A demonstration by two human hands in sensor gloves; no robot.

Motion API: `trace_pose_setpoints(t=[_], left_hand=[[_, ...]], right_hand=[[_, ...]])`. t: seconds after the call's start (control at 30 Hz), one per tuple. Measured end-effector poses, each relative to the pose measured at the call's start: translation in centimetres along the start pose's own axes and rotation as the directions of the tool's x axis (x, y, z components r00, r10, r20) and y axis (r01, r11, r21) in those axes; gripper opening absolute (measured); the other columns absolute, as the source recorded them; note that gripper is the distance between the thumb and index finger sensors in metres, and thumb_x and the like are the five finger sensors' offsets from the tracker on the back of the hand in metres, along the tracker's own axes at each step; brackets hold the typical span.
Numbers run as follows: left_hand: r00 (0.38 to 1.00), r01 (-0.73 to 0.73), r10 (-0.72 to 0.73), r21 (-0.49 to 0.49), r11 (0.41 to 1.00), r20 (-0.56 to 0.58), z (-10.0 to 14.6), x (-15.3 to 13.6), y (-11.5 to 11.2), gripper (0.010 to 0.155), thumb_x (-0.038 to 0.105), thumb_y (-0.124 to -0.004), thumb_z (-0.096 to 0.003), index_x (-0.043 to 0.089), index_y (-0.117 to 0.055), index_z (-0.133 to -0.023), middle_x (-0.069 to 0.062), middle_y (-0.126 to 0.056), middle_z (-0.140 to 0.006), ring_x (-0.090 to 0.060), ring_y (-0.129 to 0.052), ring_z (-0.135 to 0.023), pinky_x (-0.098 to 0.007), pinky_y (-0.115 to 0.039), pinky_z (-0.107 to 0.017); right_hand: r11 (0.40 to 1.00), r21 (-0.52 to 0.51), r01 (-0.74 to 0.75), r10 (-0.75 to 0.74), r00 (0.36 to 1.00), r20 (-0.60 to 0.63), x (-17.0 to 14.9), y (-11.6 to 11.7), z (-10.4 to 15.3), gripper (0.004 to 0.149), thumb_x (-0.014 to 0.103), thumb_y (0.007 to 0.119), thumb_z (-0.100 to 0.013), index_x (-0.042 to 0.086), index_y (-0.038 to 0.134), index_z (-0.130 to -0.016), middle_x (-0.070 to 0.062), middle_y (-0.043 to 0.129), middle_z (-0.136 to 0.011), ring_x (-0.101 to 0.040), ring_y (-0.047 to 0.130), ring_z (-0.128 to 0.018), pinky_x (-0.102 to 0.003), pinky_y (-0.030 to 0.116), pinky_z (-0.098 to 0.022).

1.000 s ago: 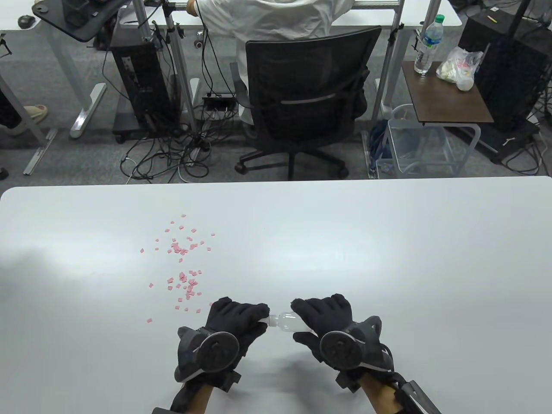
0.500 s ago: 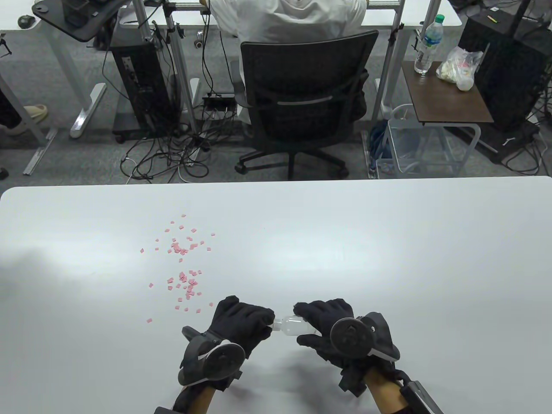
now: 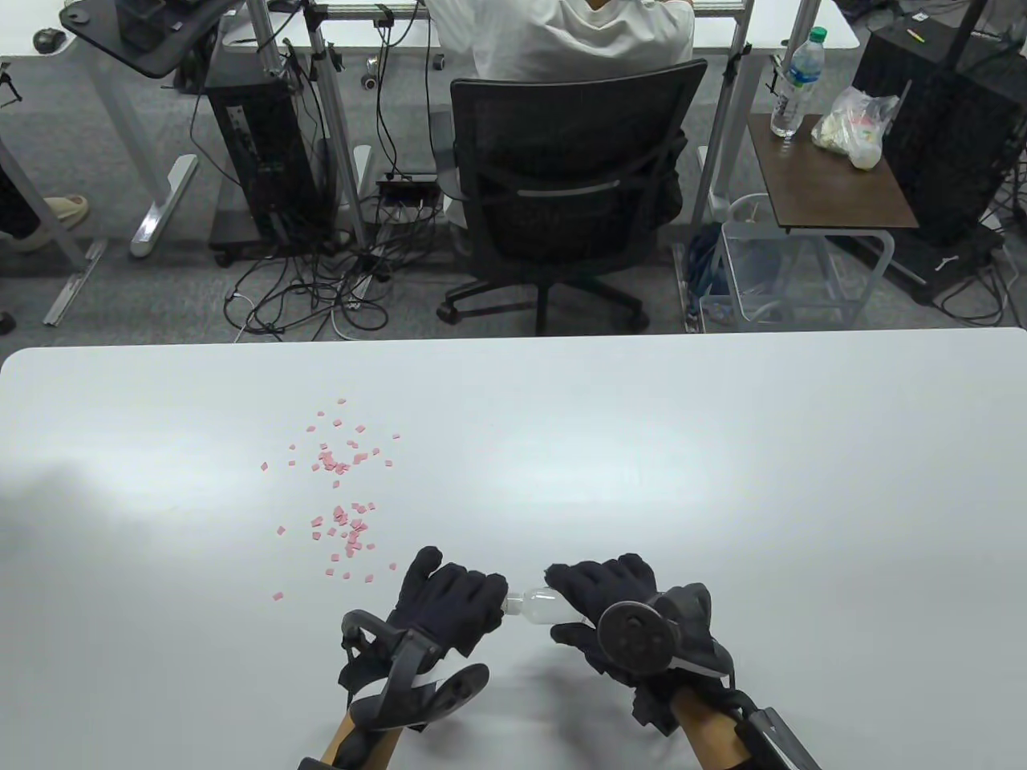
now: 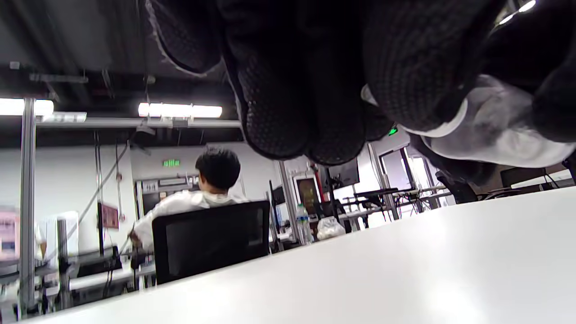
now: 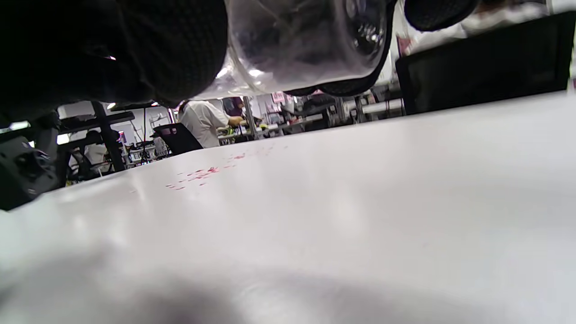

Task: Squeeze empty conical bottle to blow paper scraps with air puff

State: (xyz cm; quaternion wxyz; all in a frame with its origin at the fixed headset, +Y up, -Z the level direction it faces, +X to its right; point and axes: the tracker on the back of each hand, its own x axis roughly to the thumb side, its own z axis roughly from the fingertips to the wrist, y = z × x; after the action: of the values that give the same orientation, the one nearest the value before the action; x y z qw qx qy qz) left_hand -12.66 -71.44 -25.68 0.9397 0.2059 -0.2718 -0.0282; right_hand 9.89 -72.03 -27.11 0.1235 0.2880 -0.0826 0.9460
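Observation:
A clear, empty conical bottle (image 3: 540, 605) lies sideways between my hands, held a little above the white table (image 3: 722, 481). My right hand (image 3: 598, 597) grips its body; the body shows in the right wrist view (image 5: 297, 45). My left hand (image 3: 457, 597) closes its fingers around the bottle's white cap end, which shows in the left wrist view (image 4: 490, 135). Pink paper scraps (image 3: 341, 489) lie scattered on the table to the far left of my left hand and show faintly in the right wrist view (image 5: 202, 173).
Beyond the table's far edge a person sits in a black office chair (image 3: 570, 184). A small brown side table (image 3: 826, 172) with a water bottle (image 3: 796, 80) and a bag stands at the back right.
My left wrist has rolled, its tracker tipping down toward me, while the fingers stay on the cap end. My right hand shifted slightly with the bottle. The scraps have not moved.

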Motion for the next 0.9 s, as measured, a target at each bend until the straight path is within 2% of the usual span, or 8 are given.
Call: trace_pose_setpoints(t=[0.17, 0.23, 0.33, 0.43, 0.63, 0.73, 0.8, 0.9], left_hand=[[0.994, -0.106, 0.104, -0.047, 0.993, -0.042, -0.1, -0.4, -0.2, 0.048, 0.044, -0.082, -0.0516, 0.024, -0.086, -0.095, 0.000, -0.099, -0.089, -0.022, -0.101, -0.081, -0.055, -0.057, -0.079], [0.997, -0.066, 0.066, 0.012, 0.998, -0.029, 0.1, -0.4, 0.1, 0.046, 0.041, -0.084, -0.0496, 0.024, -0.090, -0.092, 0.000, -0.102, -0.084, -0.022, -0.103, -0.077, -0.054, -0.057, -0.079], [0.997, 0.067, -0.069, 0.035, 0.997, 0.043, 0.1, 0.1, 0.6, 0.045, 0.042, -0.086, -0.0478, 0.026, -0.092, -0.090, 0.002, -0.103, -0.082, -0.020, -0.103, -0.076, -0.054, -0.056, -0.080], [0.998, 0.051, -0.051, 0.020, 0.999, 0.037, 0.0, 0.0, 0.6, 0.045, 0.045, -0.087, -0.0479, 0.028, -0.091, -0.090, 0.004, -0.103, -0.083, -0.019, -0.104, -0.077, -0.054, -0.057, -0.080], [0.998, -0.061, 0.061, -0.003, 0.998, -0.022, 0.1, -0.7, 0.8, 0.048, 0.043, -0.084, -0.0506, 0.024, -0.087, -0.094, 0.000, -0.100, -0.088, -0.022, -0.101, -0.080, -0.055, -0.056, -0.079], [1.000, 0.004, -0.003, 0.051, 0.999, -0.005, 0.3, -0.6, 1.3, 0.046, 0.041, -0.087, -0.0480, 0.025, -0.091, -0.091, 0.001, -0.102, -0.083, -0.021, -0.103, -0.076, -0.055, -0.055, -0.080], [0.996, 0.080, -0.082, 0.059, 0.995, 0.029, 0.3, -0.3, 1.4, 0.046, 0.043, -0.087, -0.0475, 0.027, -0.091, -0.090, 0.003, -0.103, -0.083, -0.020, -0.103, -0.076, -0.055, -0.055, -0.080], [1.000, 0.019, -0.019, 0.006, 1.000, 0.001, 0.1, -0.5, 0.9, 0.046, 0.046, -0.088, -0.0481, 0.027, -0.090, -0.091, 0.003, -0.102, -0.084, -0.019, -0.103, -0.078, -0.055, -0.056, -0.080]], right_hand=[[0.969, -0.160, -0.187, 0.200, 0.978, 0.065, 1.0, -0.3, 0.4, 0.068, 0.041, 0.088, -0.046, 0.017, 0.071, -0.107, -0.012, 0.083, -0.100, -0.039, 0.085, -0.086, -0.073, 0.056, -0.069], [0.973, -0.136, -0.185, 0.195, 0.979, 0.065, 1.1, -0.1, 0.2, 0.068, 0.042, 0.086, -0.047, 0.015, 0.071, -0.107, -0.013, 0.084, -0.098, -0.038, 0.087, -0.084, -0.072, 0.058, -0.069], [0.995, 0.020, -0.095, 0.095, 0.995, 0.027, 1.0, 0.1, -0.4, 0.067, 0.043, 0.085, -0.048, 0.013, 0.072, -0.107, -0.015, 0.086, -0.097, -0.039, 0.089, -0.082, -0.072, 0.058, -0.068], [0.990, -0.034, -0.136, 0.138, 0.990, 0.041, 1.1, 0.1, 0.0, 0.068, 0.042, 0.087, -0.047, 0.013, 0.072, -0.107, -0.015, 0.086, -0.097, -0.039, 0.089, -0.082, -0.072, 0.058, -0.068], [0.916, -0.243, -0.319, 0.350, 0.932, 0.093, 2.5, -0.6, 0.5, 0.068, 0.041, 0.087, -0.048, 0.015, 0.069, -0.108, -0.014, 0.081, -0.100, -0.040, 0.084, -0.085, -0.072, 0.056, -0.069], [0.924, -0.207, -0.321, 0.345, 0.934, 0.092, 2.8, -0.4, 0.2, 0.068, 0.043, 0.085, -0.048, 0.013, 0.070, -0.107, -0.015, 0.084, -0.097, -0.038, 0.088, -0.082, -0.072, 0.059, -0.068], [0.967, -0.121, -0.224, 0.234, 0.970, 0.071, 2.4, -0.1, -0.1, 0.068, 0.042, 0.086, -0.048, 0.011, 0.072, -0.107, -0.016, 0.085, -0.095, -0.039, 0.089, -0.081, -0.071, 0.060, -0.068], [0.946, -0.163, -0.281, 0.297, 0.952, 0.082, 2.4, 0.3, 0.1, 0.068, 0.041, 0.087, -0.047, 0.011, 0.073, -0.106, -0.017, 0.085, -0.096, -0.040, 0.088, -0.082, -0.073, 0.058, -0.068]])
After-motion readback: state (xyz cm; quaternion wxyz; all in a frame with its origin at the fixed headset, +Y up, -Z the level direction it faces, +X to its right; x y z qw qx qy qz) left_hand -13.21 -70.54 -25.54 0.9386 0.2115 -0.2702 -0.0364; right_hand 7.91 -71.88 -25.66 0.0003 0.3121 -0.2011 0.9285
